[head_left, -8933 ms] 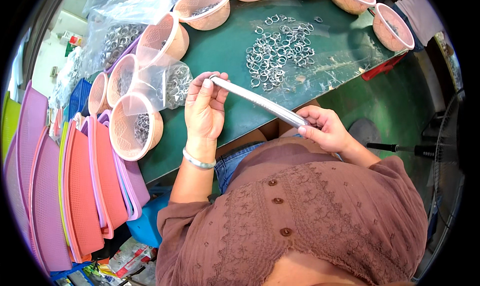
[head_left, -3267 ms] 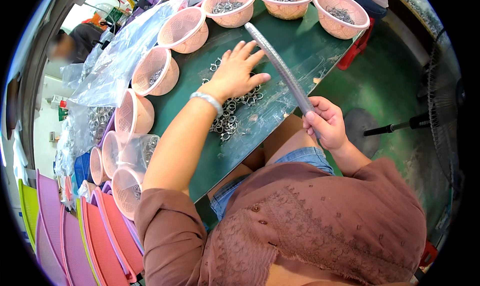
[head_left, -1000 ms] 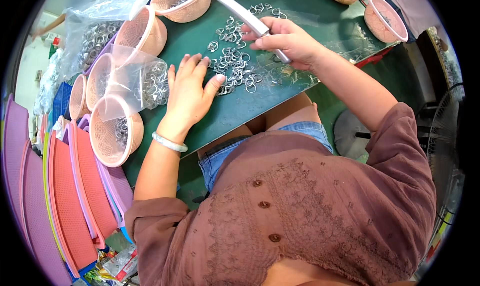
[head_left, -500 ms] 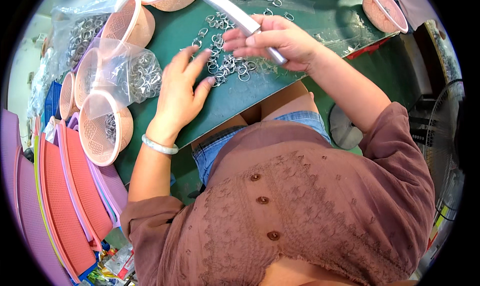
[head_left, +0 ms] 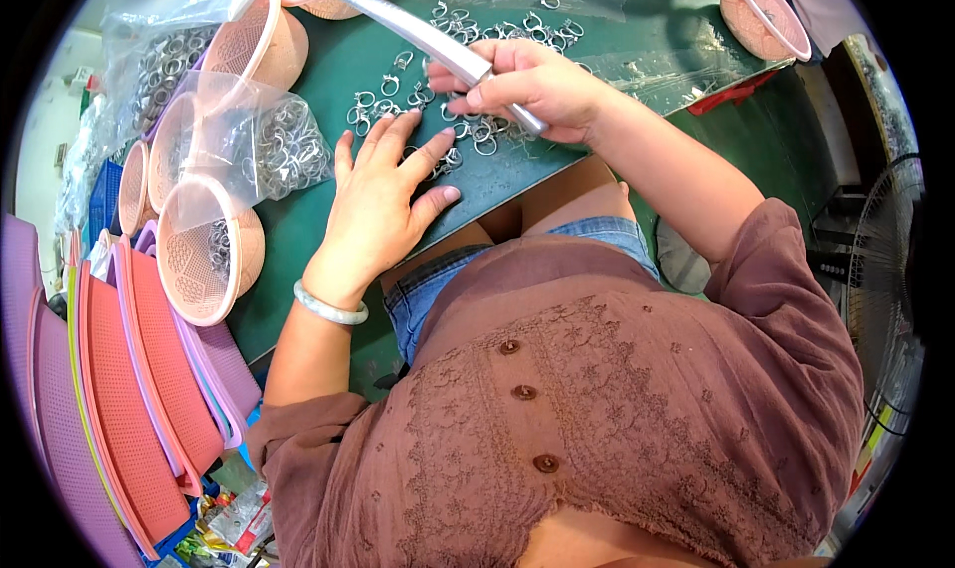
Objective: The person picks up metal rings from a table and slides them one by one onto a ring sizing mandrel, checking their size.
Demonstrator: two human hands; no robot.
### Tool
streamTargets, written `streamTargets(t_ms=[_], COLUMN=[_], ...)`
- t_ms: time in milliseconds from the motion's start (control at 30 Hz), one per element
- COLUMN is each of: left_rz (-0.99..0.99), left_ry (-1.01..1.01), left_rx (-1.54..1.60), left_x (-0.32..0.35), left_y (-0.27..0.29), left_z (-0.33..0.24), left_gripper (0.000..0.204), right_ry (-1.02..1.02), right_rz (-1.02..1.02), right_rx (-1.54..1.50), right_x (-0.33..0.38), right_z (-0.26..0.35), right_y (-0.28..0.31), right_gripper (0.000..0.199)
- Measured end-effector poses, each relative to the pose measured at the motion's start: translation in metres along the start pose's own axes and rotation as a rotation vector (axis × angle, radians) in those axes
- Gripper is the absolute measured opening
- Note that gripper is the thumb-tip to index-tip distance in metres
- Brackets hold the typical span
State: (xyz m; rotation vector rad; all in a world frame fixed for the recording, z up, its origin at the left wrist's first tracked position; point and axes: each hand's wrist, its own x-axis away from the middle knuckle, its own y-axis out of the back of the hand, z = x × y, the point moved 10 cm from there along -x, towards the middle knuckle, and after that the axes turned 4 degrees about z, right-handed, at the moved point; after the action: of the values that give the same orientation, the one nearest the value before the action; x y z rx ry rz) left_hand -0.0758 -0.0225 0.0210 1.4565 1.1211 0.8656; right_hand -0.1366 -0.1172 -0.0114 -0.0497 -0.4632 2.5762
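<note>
My right hand (head_left: 532,89) is closed round the handle of a ring mandrel (head_left: 423,36), a long silver tapered metal stick whose thin end points up and left. Whether a ring sits within those fingers I cannot tell. Palm down, my left hand (head_left: 383,195) rests with fingers spread at the near edge of a loose pile of silver rings (head_left: 482,135). Its fingertips touch several of them and cover some. More rings (head_left: 542,33) lie beyond my right hand on the green tabletop (head_left: 527,170).
Left of my left hand lies a clear plastic bag (head_left: 288,150) of rings. Peach plastic baskets (head_left: 249,255) line the table's left side; one (head_left: 761,16) stands far right. Stacked pink and purple trays (head_left: 139,389) are at lower left. A fan (head_left: 880,280) stands at right.
My left hand has come down and slightly right onto the near rings. My right hand has shifted left with the mandrel. Rings at the pile's left and far side are spread differently.
</note>
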Motion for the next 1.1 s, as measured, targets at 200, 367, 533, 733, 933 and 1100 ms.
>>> streamTargets(t_ms=[200, 367, 533, 733, 933, 1100], left_rz=[-0.266, -0.299, -0.413, -0.475, -0.457, -0.361], left_ry=[0.147, 0.003, 0.037, 0.167, 0.151, 0.206], left_rx=[0.103, 0.199, 0.271, 0.528, 0.294, 0.377], left_x=[0.014, -0.003, -0.013, -0.013, -0.008, -0.004], left_y=[0.021, 0.02, 0.024, 0.025, 0.035, 0.027], left_z=[0.031, 0.0, 0.011, 0.047, 0.047, 0.045], left_gripper=[0.045, 0.03, 0.021, 0.022, 0.024, 0.015], right_ry=[0.13, -0.063, 0.074, 0.14, 0.147, 0.135], right_rz=[-0.151, 0.051, -0.038, -0.051, -0.06, -0.08], right_rx=[-0.05, -0.043, 0.196, 0.19, 0.193, 0.178], right_x=[0.007, 0.014, 0.02, 0.033, 0.049, 0.063], right_z=[0.025, 0.001, 0.019, 0.029, 0.028, 0.03], right_y=[0.019, -0.007, 0.006, 0.005, 0.004, 0.006], right_gripper=[0.039, 0.037, 0.036, 0.037, 0.037, 0.034])
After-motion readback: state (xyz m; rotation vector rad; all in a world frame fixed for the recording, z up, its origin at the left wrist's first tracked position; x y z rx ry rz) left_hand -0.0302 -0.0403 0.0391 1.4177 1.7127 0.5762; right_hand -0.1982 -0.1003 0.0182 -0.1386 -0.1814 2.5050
